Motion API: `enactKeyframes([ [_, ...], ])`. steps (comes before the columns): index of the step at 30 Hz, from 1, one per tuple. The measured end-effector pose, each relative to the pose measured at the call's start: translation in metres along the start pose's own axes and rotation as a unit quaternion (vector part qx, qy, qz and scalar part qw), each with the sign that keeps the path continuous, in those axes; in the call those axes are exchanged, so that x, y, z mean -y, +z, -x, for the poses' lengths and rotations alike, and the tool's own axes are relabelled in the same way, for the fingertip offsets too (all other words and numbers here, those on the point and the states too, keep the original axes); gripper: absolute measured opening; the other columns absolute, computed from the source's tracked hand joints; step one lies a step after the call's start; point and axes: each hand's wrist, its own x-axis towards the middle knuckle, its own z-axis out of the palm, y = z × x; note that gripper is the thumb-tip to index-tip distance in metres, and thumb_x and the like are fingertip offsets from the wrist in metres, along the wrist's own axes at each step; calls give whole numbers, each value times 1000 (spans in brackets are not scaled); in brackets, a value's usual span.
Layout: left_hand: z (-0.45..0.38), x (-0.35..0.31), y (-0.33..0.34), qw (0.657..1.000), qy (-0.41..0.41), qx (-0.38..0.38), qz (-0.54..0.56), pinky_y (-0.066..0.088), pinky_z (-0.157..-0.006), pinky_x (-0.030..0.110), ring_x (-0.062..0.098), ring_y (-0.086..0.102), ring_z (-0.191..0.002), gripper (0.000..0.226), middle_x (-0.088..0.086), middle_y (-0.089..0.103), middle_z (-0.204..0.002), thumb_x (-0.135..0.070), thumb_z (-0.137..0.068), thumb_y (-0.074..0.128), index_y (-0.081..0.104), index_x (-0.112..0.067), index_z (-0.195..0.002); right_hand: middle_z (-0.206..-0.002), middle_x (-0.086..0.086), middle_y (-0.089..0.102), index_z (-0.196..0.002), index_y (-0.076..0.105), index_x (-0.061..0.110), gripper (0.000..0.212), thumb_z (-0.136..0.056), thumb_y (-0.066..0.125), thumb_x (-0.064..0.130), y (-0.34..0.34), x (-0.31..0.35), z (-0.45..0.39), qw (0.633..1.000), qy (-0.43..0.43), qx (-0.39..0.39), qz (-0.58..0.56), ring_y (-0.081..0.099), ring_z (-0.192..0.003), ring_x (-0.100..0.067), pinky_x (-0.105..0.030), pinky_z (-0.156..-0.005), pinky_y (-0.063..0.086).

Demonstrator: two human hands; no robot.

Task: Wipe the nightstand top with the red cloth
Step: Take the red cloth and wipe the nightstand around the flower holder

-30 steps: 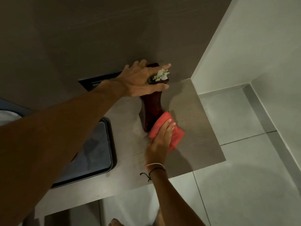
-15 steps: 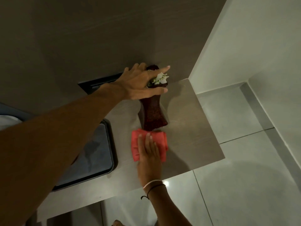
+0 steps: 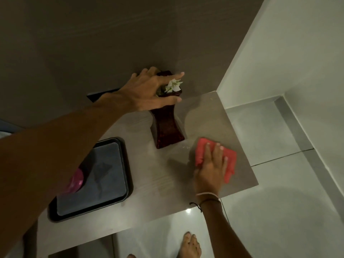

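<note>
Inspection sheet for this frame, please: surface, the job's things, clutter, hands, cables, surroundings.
Surface: nightstand top, grey-brown, faint droplets near the vase base.
Job's things: red cloth folded, flat on the top near its right edge.
Clutter: dark red vase with white flowers; black tray holding a pink object.
Hands: left hand grips the vase top; right hand presses on the cloth.
Cables: nothing seen.
Surroundings: tiled floor, white wall, bare toes.

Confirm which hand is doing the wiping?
The right hand, pressed flat on the red cloth on the nightstand top. The left hand only holds the dark red vase.
</note>
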Motion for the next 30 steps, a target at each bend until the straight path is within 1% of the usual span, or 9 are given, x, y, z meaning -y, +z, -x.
enactKeyframes([
  [4,1,0,-1,1000,1,-3,10,30,-115,59,36,39,-137,80,13,43,-147,-84,-77,37,14,-65,-151,-168,-21,12,-160,16,15,84,-86,55,8,32,15,-4,991,-96,75,60,6,-157,-38,-53,-128,6],
  [10,-1,-6,0,1000,5,-4,25,31,-112,60,36,40,-135,79,14,46,-141,-85,-78,37,14,-65,-151,-162,-13,36,-152,42,20,72,-82,56,16,46,31,32,954,-274,114,43,33,-151,-33,-53,-123,29],
  [13,0,-13,4,1000,17,4,11,32,-107,57,36,42,-130,80,15,45,-141,-86,-78,34,11,-64,-151,-168,0,23,-154,37,27,66,-89,46,20,43,31,61,934,-291,204,-25,12,-157,-19,-45,-130,12],
  [16,3,-18,6,1000,26,2,-8,32,-105,56,37,42,-128,80,18,44,-141,-84,-80,34,9,-61,-153,-163,9,34,-146,50,29,63,-86,33,22,24,26,89,922,-288,243,-94,17,-156,-8,-30,-129,1],
  [19,8,-21,8,999,27,2,-23,31,-108,58,38,41,-131,83,19,41,-144,-83,-80,33,8,-58,-155,-145,6,59,-131,67,23,47,-89,48,11,1,21,113,926,-157,223,-261,46,-143,-14,-28,-124,28],
  [21,13,-25,12,999,30,2,-35,30,-110,60,38,39,-133,85,20,38,-149,-83,-79,31,7,-57,-156,-127,-8,71,-115,75,11,31,-92,62,-4,-19,20,116,875,-2,161,-457,64,-124,-21,-27,-106,50],
  [23,20,-31,18,998,39,-3,-55,29,-112,61,39,37,-137,88,21,34,-155,-83,-78,31,6,-54,-157,-112,-5,78,-102,80,16,35,-95,55,-7,-37,18,108,812,151,121,-550,71,-112,-18,-19,-88,56],
  [26,32,-41,29,995,42,-28,-86,31,-109,58,39,37,-135,91,21,31,-156,-85,-77,28,6,-51,-159,-93,-2,77,-90,75,21,31,-94,54,-1,-50,2,88,734,329,55,-592,69,-101,-33,-40,-80,57],
  [30,49,-53,47,987,41,-78,-131,31,-107,56,37,38,-135,91,19,33,-156,-85,-81,31,6,-48,-159,-118,-19,68,-118,67,8,27,-96,51,5,-62,10,65,654,376,89,-650,63,-105,-38,-49,-84,53],
])
